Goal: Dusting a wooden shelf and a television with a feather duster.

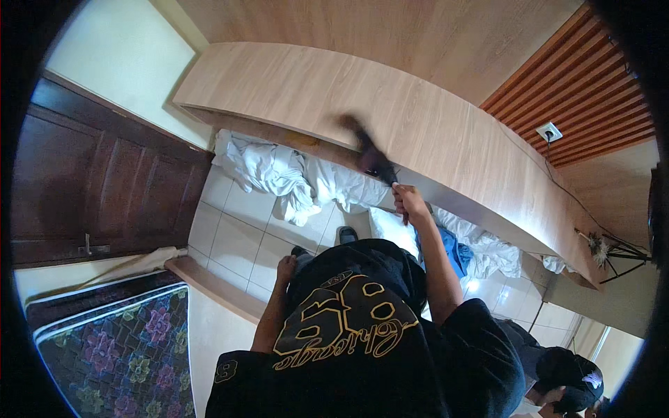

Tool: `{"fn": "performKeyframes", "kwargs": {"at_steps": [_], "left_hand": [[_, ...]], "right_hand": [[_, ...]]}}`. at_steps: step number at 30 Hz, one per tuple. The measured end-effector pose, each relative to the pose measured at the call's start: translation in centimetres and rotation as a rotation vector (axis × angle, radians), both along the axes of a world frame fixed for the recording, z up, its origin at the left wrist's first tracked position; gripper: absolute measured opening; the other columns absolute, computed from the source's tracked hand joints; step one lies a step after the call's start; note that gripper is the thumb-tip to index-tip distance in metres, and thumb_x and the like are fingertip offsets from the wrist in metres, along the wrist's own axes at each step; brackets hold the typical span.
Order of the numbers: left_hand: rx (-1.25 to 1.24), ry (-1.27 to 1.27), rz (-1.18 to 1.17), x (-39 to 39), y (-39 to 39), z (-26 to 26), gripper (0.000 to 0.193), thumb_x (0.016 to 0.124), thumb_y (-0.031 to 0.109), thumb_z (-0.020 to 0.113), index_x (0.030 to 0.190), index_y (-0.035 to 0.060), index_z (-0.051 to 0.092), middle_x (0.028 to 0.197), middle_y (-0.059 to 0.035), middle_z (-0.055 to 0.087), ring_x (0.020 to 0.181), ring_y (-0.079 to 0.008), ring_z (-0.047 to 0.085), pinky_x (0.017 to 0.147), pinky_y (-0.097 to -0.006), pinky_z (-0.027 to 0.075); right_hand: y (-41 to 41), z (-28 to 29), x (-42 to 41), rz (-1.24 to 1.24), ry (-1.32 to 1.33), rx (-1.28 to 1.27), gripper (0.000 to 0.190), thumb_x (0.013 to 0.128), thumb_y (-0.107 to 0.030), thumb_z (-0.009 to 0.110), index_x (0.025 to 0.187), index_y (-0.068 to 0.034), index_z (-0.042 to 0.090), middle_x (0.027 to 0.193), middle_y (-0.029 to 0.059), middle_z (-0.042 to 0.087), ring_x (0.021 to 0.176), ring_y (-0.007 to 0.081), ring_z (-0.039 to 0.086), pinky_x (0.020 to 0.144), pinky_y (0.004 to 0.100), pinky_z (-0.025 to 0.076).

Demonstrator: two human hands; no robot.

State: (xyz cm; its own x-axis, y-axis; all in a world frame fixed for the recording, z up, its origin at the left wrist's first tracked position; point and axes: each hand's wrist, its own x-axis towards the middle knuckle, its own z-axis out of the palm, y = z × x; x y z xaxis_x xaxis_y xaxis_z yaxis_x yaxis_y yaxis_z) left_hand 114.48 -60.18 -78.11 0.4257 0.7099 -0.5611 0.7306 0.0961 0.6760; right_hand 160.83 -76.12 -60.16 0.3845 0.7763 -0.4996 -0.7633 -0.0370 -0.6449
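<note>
My right hand [410, 202] grips the handle of a dark duster [377, 159]. Its blurred head reaches up over the front edge of a long wood-grain shelf [313, 78], and the brown handle end sticks out below my fist. I cannot tell whether the duster touches the board. Down beside my hip hangs my left hand [286, 269], its fingers curled in and nothing visible in it. White crumpled bedding [272, 167] lies on the tiled floor under the shelf, and a white pillow [392, 227] rests near my right forearm.
A blue cloth [452, 251] and more white bedding [494, 256] lie to the right. Another person in a black cap [569, 373] is at the lower right. A flowered mattress [130, 350] and a dark wooden door [99, 183] stand left. A cable runs from a wall socket [549, 131].
</note>
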Motion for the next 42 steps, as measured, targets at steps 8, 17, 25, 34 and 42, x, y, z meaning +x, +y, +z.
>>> {"fn": "performKeyframes", "kwargs": {"at_steps": [8,17,25,34,42], "left_hand": [[0.068,0.026,0.044,-2.7,-0.7,-2.1,0.045,0.092,0.038,0.053,0.103,-0.0034,0.066,0.095,-0.0224,0.068,0.090,-0.0340,0.065,0.080,-0.0407,0.050],[0.011,0.037,0.042,0.3,0.4,-0.3,0.040,0.092,0.034,0.054,0.102,-0.0031,0.066,0.095,-0.0221,0.068,0.090,-0.0351,0.065,0.080,-0.0412,0.050],[-0.032,0.077,0.025,0.4,1.6,0.2,0.042,0.092,0.036,0.052,0.101,-0.0027,0.066,0.094,-0.0223,0.068,0.091,-0.0337,0.066,0.080,-0.0421,0.050],[0.013,0.122,-0.173,2.5,3.3,2.1,0.042,0.093,0.036,0.052,0.102,-0.0026,0.066,0.095,-0.0218,0.068,0.092,-0.0358,0.065,0.081,-0.0434,0.050],[0.046,0.113,-0.198,2.5,4.0,-1.8,0.044,0.092,0.038,0.055,0.102,-0.0029,0.066,0.094,-0.0215,0.069,0.090,-0.0336,0.066,0.080,-0.0406,0.051]], "right_hand": [[3.2,0.5,0.5,-0.666,0.078,-0.149,0.034,0.096,-0.034,0.050,0.072,-0.014,0.039,0.055,-0.0066,0.025,0.042,0.0076,0.024,0.037,0.0261,0.021],[0.5,1.9,1.0,-0.715,-0.107,-0.269,0.039,0.100,-0.041,0.043,0.073,-0.013,0.044,0.054,-0.0043,0.033,0.041,0.0085,0.029,0.037,0.0252,0.024],[-6.3,3.4,7.2,-0.715,-1.071,-0.658,0.020,0.093,-0.014,0.056,0.108,-0.003,0.062,0.081,0.0099,0.064,0.069,0.0154,0.057,0.061,0.0313,0.045],[-8.1,1.7,15.0,-0.111,-1.610,-0.667,0.031,0.088,-0.019,0.051,0.110,-0.001,0.065,0.086,0.0276,0.063,0.085,0.0430,0.065,0.067,0.0477,0.050],[-9.1,1.9,12.1,-0.232,-1.496,-0.860,0.028,0.088,-0.015,0.048,0.105,-0.006,0.068,0.088,0.0288,0.063,0.086,0.0442,0.063,0.069,0.0513,0.049]]}}
